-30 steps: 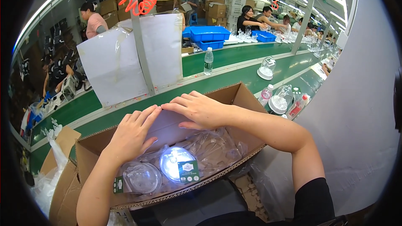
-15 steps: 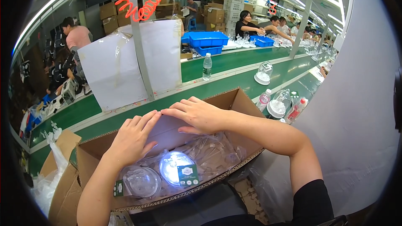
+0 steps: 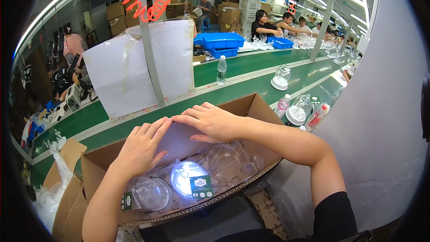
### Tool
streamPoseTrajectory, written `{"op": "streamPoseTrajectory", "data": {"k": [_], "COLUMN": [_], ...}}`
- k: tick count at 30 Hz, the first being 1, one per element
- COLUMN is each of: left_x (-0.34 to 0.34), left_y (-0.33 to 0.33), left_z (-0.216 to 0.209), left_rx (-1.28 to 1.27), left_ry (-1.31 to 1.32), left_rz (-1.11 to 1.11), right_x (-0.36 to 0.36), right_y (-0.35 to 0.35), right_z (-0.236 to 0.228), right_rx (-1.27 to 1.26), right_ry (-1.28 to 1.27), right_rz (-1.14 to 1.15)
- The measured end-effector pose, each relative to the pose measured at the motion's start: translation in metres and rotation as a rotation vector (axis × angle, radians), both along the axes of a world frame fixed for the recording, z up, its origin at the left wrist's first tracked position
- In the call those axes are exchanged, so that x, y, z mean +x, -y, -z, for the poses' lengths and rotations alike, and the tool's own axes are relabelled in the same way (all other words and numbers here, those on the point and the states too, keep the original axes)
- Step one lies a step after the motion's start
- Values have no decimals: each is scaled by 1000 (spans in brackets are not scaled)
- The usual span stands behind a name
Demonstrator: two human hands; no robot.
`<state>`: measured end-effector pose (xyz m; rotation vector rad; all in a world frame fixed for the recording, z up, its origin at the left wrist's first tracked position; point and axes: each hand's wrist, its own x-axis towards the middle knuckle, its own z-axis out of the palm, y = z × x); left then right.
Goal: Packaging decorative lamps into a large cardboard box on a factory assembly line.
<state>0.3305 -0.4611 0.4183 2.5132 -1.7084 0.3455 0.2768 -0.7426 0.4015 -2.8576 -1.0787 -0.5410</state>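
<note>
An opened cardboard box (image 3: 264, 112) stands in front of me, lined with clear plastic film (image 3: 228, 163). Over its far side, my left hand (image 3: 139, 150) and my right hand (image 3: 209, 123) meet at the fingertips. Both hands have their fingers stretched out, and nothing shows in either. Below them in the box lies a clear dome (image 3: 182, 181) glowing bluish white, with a green printed tag (image 3: 201, 186) on it. A second, unlit clear dome (image 3: 154, 194) lies left of it, with another green tag (image 3: 127, 201) at its side.
Beyond the box runs a green conveyor (image 3: 251, 78) carrying a clear dome (image 3: 280, 78). Bottles and another dome (image 3: 297, 112) stand at the right. A metal post (image 3: 150, 54) and white board (image 3: 118, 69) rise ahead; a grey wall (image 3: 371, 121) is on my right.
My hands and the two domes in the box stay put. The dome on the conveyor has shifted slightly left. In the background, several people have changed posture.
</note>
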Motion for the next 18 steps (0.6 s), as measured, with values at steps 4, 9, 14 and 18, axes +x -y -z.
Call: {"op": "streamPoseTrajectory", "data": {"k": [4,9,14,18], "left_x": [0,1,0,1], "left_y": [-1,0,-1,-1], "left_z": [0,0,1,2], "left_rx": [-1,2,1,-33], "left_ry": [6,4,8,34], "left_rz": [4,6,5,10], "right_x": [0,0,0,0], "right_y": [-1,0,-1,-1], "right_z": [-1,-2,-2,-4], "right_rx": [5,14,9,10], "right_ry": [-28,-62,-80,-73], "right_rz": [-1,-3,9,4]}}
